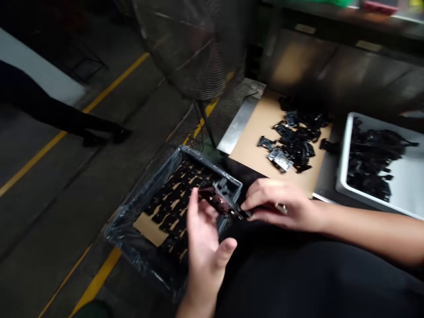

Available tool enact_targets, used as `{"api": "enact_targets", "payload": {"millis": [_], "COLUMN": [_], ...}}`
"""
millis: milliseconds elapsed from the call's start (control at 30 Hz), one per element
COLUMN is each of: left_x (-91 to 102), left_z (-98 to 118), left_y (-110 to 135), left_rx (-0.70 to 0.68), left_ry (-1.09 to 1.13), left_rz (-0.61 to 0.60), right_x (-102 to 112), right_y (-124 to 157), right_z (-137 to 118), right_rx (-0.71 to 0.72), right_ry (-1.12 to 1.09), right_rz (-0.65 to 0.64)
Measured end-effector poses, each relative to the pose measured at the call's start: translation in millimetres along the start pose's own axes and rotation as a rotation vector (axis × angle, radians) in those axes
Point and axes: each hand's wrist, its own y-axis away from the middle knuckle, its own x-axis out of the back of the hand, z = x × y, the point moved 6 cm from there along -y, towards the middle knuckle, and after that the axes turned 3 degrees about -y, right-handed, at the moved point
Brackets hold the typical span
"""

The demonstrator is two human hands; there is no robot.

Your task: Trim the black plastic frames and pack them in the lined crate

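Black plastic bracket (222, 196), at twelve o'clock from the left hand (205, 251), is pinched in the right hand (281, 205) with the left hand spread just beside it, so a slipping pinch could drop it into the bag-lined bin (208, 161) below.

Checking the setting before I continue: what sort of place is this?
Most likely a factory floor with small-parts work: yellow lines mark the concrete floor, black parts lie heaped on a cardboard sheet, and a white tray holds more of them.
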Motion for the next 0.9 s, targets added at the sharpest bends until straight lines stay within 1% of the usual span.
{"api": "enact_targets", "payload": {"millis": [67,133,167,200,233,300,367,400,433,467,500,567,667,733,800,900], "left_x": [25.4,61.5,84.5,112.4,144.6,218.4,291.1,322.5,348.6,369.3,384.9,403.2,412.0,411.5,406.8,389.5], "left_z": [-39.0,-84.6,-107.2,-128.8,-149.2,-183.5,-207.7,-216.6,-224.2,-230.6,-236.3,-245.9,-256.9,-261.1,-261.0,-251.6], "left_y": [4.7,6.2,4.2,0.6,-4.2,-14.2,-23.5,-27.2,-30.5,-33.2,-35.1,-37.3,-38.7,-40.0,-42.2,-51.6], "left_rx": [0.124,0.228,0.253,0.270,0.290,0.350,0.411,0.436,0.456,0.472,0.484,0.499,0.515,0.524,0.523,0.469], "left_ry": [0.032,-0.047,-0.088,-0.138,-0.205,-0.394,-0.604,-0.700,-0.787,-0.865,-0.934,-1.054,-1.204,-1.289,-1.358,-1.440], "left_rz": [0.124,0.263,0.316,0.372,0.425,0.533,0.595,0.605,0.593,0.567,0.530,0.448,0.342,0.291,0.255,0.255], "right_x": [-43.3,-87.8,-107.5,-124.8,-138.6,-157.7,-166.7,-168.1,-167.9,-166.7,-165.1,-162.4,-159.9,-157.6,-153.8,-142.8], "right_y": [-14.9,-21.4,-21.7,-20.0,-16.9,-6.8,5.5,11.4,16.3,20.2,23.0,25.1,23.3,21.8,21.0,21.4], "right_z": [19.5,44.9,59.4,74.2,88.4,112.0,128.5,134.4,138.8,142.0,144.1,146.1,147.3,148.1,147.8,146.0], "right_rx": [0.020,-0.021,-0.076,-0.149,-0.231,-0.384,-0.509,-0.561,-0.608,-0.648,-0.683,-0.727,-0.763,-0.787,-0.796,-0.763], "right_ry": [0.047,0.088,0.103,0.103,0.092,0.039,0.006,0.007,0.014,0.026,0.034,0.038,0.037,0.039,0.038,0.036], "right_rz": [-0.213,-0.387,-0.441,-0.479,-0.496,-0.525,-0.586,-0.627,-0.665,-0.695,-0.719,-0.742,-0.729,-0.701,-0.671,-0.621]}}
